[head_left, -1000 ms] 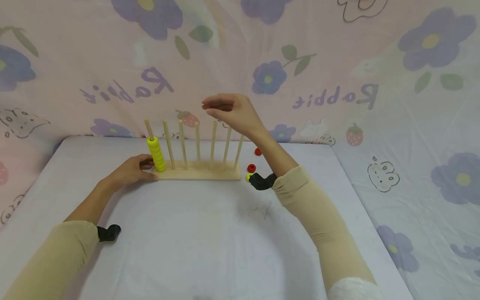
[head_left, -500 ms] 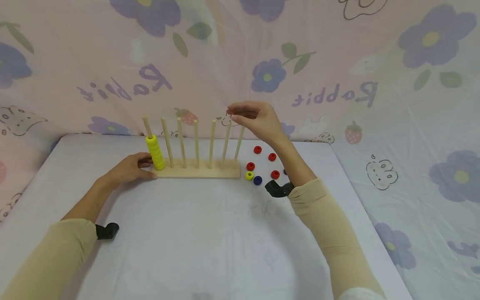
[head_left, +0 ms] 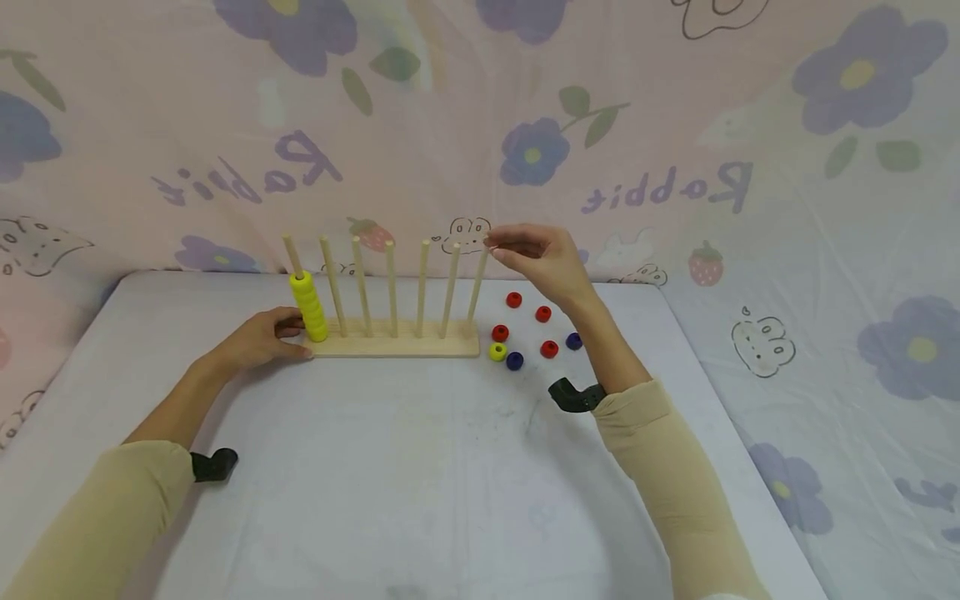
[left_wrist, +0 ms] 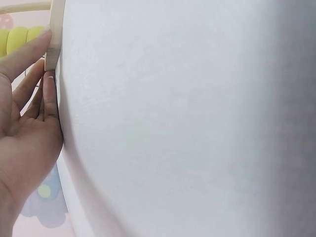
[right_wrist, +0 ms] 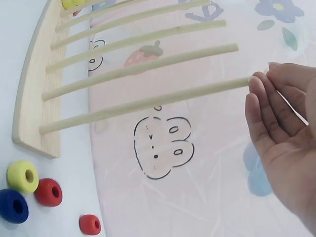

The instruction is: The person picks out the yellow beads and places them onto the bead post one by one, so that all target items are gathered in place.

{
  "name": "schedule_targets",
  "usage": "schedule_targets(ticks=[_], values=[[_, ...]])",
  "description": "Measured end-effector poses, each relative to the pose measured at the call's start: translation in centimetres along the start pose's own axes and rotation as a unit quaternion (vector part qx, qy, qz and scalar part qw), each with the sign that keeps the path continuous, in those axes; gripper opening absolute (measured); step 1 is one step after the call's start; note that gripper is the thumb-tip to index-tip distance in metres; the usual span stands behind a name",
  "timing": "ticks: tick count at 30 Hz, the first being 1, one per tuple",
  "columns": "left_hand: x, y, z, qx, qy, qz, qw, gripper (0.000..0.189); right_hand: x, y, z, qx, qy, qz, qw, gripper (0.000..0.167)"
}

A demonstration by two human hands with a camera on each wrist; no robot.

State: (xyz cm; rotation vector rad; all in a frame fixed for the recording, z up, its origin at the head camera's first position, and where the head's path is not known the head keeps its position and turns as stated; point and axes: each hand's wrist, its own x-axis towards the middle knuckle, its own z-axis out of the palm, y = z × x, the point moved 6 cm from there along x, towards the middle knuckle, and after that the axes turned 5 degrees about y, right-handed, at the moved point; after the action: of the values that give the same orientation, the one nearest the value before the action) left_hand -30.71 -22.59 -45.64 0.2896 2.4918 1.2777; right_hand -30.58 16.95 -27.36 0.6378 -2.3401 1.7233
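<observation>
A wooden peg stand (head_left: 397,346) with a row of upright pegs stands on the table. Several yellow beads (head_left: 309,308) are stacked on its leftmost peg. My left hand (head_left: 258,340) holds the stand's left end, with the thumb at the front; in the left wrist view the fingertips meet the base's end (left_wrist: 55,34). My right hand (head_left: 551,260) is raised at the top of the rightmost peg (head_left: 477,287). In the right wrist view its fingers (right_wrist: 261,108) are loosely bent beside the peg's tip, and no bead shows between them.
Right of the stand lie a loose yellow bead (head_left: 498,352), two dark blue beads (head_left: 514,361) and several red beads (head_left: 543,314). A white cloth covers the table (head_left: 420,467). Behind it hangs a printed flower-and-rabbit curtain (head_left: 420,150).
My right hand has moved right and down, from above the middle pegs to the rightmost peg's tip, uncovering the loose beads. My left hand has stayed at the stand's left end.
</observation>
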Motion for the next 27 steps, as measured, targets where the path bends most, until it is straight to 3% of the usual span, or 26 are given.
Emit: schedule_targets(ticks=[4,9,16,27], values=[[-0.1,-0.3,-0.2,0.008,0.003,0.000,1.0000,0.085,-1.0,0.5,-0.8,0.013,0.013,-0.005,0.9998,0.027],[-0.4,-0.3,-0.5,0.010,0.005,0.006,0.9999,0.085,-2.0,1.5,-1.2,-0.021,0.014,-0.001,0.9997,0.026],[-0.5,-0.1,-0.6,0.003,0.003,0.016,0.9999,0.083,-3.9,3.7,-0.9,-0.055,0.006,0.040,0.9977,0.027],[-0.4,-0.1,-0.1,0.000,0.009,0.020,0.9998,0.081,-7.2,4.0,0.0,-0.061,-0.010,0.103,0.9927,0.025]])
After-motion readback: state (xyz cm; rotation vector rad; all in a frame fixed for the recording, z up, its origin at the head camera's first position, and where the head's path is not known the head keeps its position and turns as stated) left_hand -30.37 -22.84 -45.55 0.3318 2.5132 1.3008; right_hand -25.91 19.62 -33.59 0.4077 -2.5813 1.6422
